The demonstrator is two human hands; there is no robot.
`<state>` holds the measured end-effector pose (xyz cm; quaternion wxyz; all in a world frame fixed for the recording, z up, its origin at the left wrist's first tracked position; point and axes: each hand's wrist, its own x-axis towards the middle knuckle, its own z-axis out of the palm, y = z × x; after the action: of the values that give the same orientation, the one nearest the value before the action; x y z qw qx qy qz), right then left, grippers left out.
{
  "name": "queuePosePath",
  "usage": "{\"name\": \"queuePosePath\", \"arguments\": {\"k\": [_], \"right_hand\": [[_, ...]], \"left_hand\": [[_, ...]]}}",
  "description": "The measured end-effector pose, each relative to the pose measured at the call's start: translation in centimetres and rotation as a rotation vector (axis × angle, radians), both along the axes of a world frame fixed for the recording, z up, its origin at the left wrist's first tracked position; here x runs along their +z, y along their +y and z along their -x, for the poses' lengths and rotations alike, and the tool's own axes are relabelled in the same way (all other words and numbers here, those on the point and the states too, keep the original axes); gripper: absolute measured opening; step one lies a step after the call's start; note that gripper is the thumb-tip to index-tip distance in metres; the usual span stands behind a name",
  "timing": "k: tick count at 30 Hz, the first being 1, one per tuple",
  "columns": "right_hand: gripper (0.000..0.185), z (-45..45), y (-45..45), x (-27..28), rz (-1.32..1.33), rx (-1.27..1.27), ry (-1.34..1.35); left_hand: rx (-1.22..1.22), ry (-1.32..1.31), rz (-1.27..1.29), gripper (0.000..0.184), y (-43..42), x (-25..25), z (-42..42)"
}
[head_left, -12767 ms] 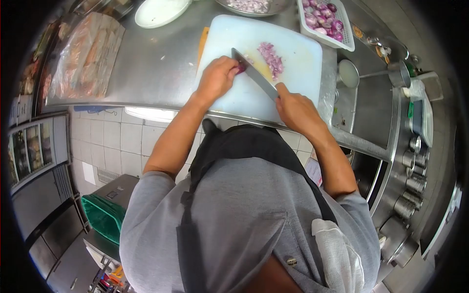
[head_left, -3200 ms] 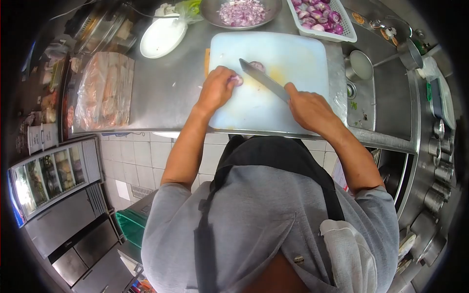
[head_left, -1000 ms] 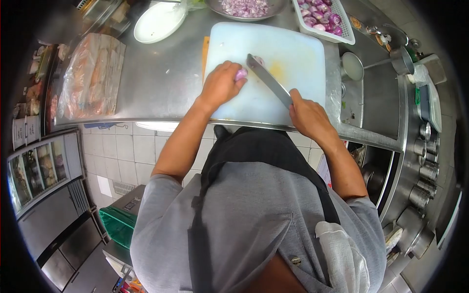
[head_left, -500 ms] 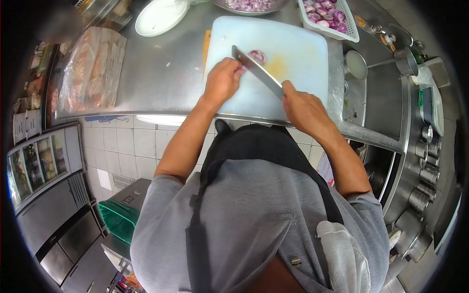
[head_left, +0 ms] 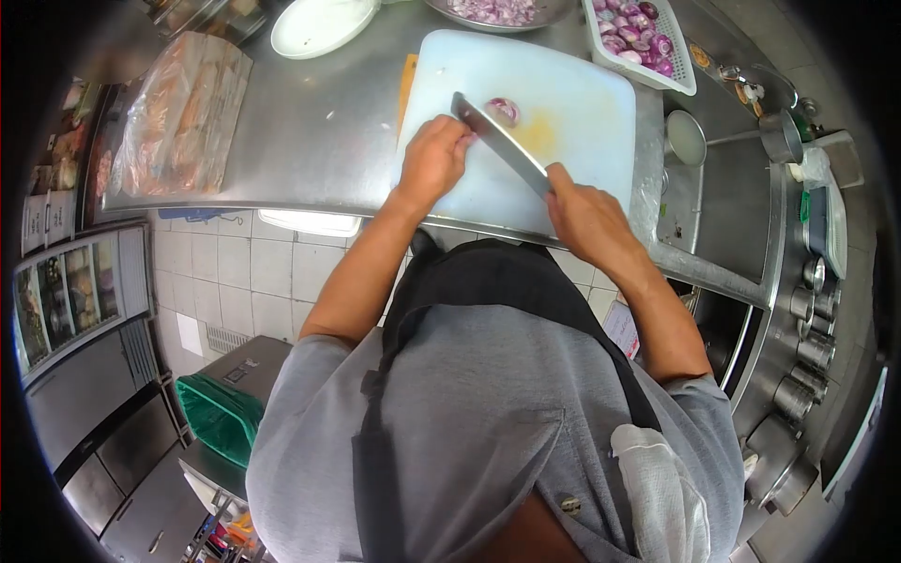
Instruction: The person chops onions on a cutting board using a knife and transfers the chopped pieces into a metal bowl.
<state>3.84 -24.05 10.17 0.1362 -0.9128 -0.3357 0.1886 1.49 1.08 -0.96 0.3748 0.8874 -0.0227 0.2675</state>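
L hand: left hand on L part of board, fingers curled in & bunched, pinching onion pc at tips; pc mostly hidden by fingers + blade.
R hand: right hand wrapped round handle of knife, fist closed, near R front of board.
Knife: blade runs diag., tip up-L, right by L fingertips; can't tell if edge touches board.
Cut onion: another purple-white onion half on board, just beyond blade, apart from both hands.
Board: white cutting board on steel counter; yellowish stain R of blade; orange edge sticks out at L side.
Far side: metal pan w/ chopped onion; white basket of peeled onions at far R corner.
Counter L: white plate up top; clear plastic bag farther L, contents unclear.
Sink R: pot w/ cloudy liquid, beside board.
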Motion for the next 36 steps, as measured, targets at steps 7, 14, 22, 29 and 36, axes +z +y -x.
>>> {"name": "queuePosePath", "arguments": {"k": [7,14,22,29,36], "right_hand": [[0.016,0.1,0.0,1.8,-0.023,0.039,-0.037],[0.020,0.0,0.1,0.4,-0.023,0.077,-0.021],[0.021,0.3,-0.9,0.0,-0.095,0.041,-0.010],[0.020,0.7,-2.5,1.2,-0.104,-0.122,-0.036],[0.019,1.6,-1.2,1.9,-0.034,-0.042,-0.015]], "left_hand": [[0.016,-0.006,-0.010,0.011,0.1,-0.2,0.7],[0.011,-0.066,-0.022,0.014,0.1,-0.5,1.0],[-0.048,-0.007,-0.030,0.016,0.6,-0.1,1.1],[-0.228,0.181,-0.120,0.027,2.1,2.1,-0.6],[-0.055,0.184,-0.038,0.018,-0.2,1.8,0.8]]}}
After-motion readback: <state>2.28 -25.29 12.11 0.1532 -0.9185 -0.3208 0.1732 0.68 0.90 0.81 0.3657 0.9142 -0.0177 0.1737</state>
